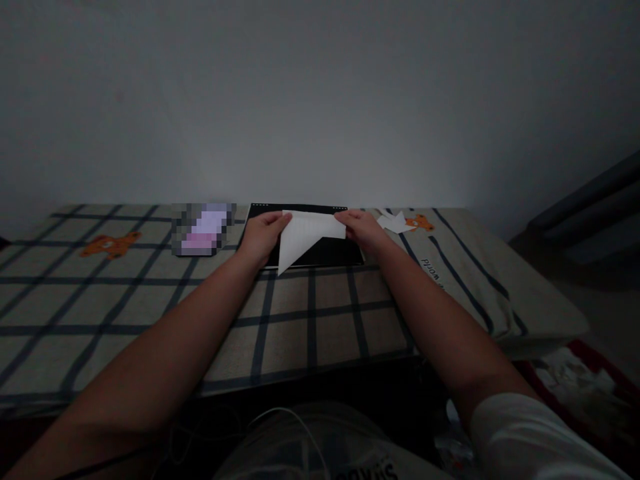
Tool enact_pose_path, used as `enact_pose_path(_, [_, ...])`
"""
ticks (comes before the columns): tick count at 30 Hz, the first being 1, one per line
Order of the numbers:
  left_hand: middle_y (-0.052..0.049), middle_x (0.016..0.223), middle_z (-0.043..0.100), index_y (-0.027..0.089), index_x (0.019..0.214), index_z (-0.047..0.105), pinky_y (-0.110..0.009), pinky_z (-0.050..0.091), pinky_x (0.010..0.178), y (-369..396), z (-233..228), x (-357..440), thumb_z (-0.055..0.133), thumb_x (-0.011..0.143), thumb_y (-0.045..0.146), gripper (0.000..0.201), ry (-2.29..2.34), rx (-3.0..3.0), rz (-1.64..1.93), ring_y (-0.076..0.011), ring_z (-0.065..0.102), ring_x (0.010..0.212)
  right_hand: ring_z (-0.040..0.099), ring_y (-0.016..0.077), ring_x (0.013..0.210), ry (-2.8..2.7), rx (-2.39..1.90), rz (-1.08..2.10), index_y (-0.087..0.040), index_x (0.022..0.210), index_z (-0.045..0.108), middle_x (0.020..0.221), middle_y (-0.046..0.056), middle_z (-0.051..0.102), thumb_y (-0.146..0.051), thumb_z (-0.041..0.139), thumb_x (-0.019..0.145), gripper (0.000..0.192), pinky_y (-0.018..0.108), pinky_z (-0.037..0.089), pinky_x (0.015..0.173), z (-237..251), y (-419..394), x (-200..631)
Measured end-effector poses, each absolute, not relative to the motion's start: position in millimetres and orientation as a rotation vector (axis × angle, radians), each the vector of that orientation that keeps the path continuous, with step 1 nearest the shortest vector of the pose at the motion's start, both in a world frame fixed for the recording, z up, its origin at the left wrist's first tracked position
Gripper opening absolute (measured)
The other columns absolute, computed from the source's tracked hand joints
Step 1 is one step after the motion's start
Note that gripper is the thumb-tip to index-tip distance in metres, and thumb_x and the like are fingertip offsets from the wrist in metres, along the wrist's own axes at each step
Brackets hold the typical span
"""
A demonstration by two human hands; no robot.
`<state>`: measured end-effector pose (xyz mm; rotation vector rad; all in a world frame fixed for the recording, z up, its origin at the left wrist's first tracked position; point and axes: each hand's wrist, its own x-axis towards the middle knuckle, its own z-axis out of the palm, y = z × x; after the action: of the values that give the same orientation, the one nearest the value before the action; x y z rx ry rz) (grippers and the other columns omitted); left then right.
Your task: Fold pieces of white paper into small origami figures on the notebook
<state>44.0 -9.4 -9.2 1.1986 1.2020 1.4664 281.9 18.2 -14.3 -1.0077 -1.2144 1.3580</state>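
A folded sheet of white paper (303, 233) is stretched between my two hands, its long pointed corner hanging down on the left. My left hand (263, 237) pinches the upper left edge, thumb on top. At the upper right end, my right hand (361, 230) grips the paper between thumb and fingers. Beneath the paper lies a flat black notebook or board (330, 253) with a row of pale marks along its far edge. Just beyond my right hand rests another folded white paper piece (395, 221).
A checked cloth with orange bear prints covers the table (140, 293). A blurred-out phone-like object (204, 230) lies to the left. The pale wall (300, 100) rises behind the table. A white cable (295, 417) hangs near my lap, and a red container (595, 373) stands low at right.
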Motion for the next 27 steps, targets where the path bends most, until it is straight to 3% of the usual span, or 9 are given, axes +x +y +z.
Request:
enact_pose_path(12, [-0.007,0.088,0.079,0.014,0.091,0.080,-0.029,0.053,0.072,-10,-7,43,0.086,0.067,0.047,0.042,1.252,1.262,1.432,-0.0200,0.068,0.079,0.064,0.0162,0.077,-1.379,-1.037,1.397,-0.020,0.074,0.077,0.078,0.003,0.075,-0.036,0.090,0.063,0.023,0.030,0.054,0.072,-11,17,293])
enact_pose_path(18, [-0.008,0.090,0.079,0.013,0.095,0.080,-0.030,0.052,0.071,-9,-9,42,0.087,0.062,0.056,0.055,1.226,1.305,1.354,-0.0198,0.067,0.077,0.057,0.0132,0.066,-1.629,-1.121,1.282,-0.019,0.077,0.078,0.073,0.001,0.072,-0.039,0.082,0.072,0.021,0.029,0.045,0.064,-10,15,296])
enact_pose_path(23, [-0.007,0.087,0.077,0.013,0.094,0.078,-0.029,0.051,0.069,-9,-9,42,0.089,0.058,0.060,0.060,1.159,1.263,1.292,-0.0182,0.066,0.074,0.058,0.0145,0.070,-1.620,-1.148,1.168,-0.019,0.075,0.075,0.075,0.002,0.071,-0.035,0.078,0.074,0.017,0.030,0.044,0.068,-10,17,294])
enact_pose_path(27, [-0.005,0.081,0.075,0.013,0.090,0.076,-0.027,0.049,0.065,-12,-6,41,0.090,0.059,0.055,0.054,1.212,1.292,1.239,-0.0162,0.063,0.069,0.057,0.0142,0.069,-1.609,-1.142,1.188,-0.019,0.075,0.074,0.074,0.002,0.070,-0.037,0.078,0.073,0.018,0.029,0.043,0.067,-11,19,296])
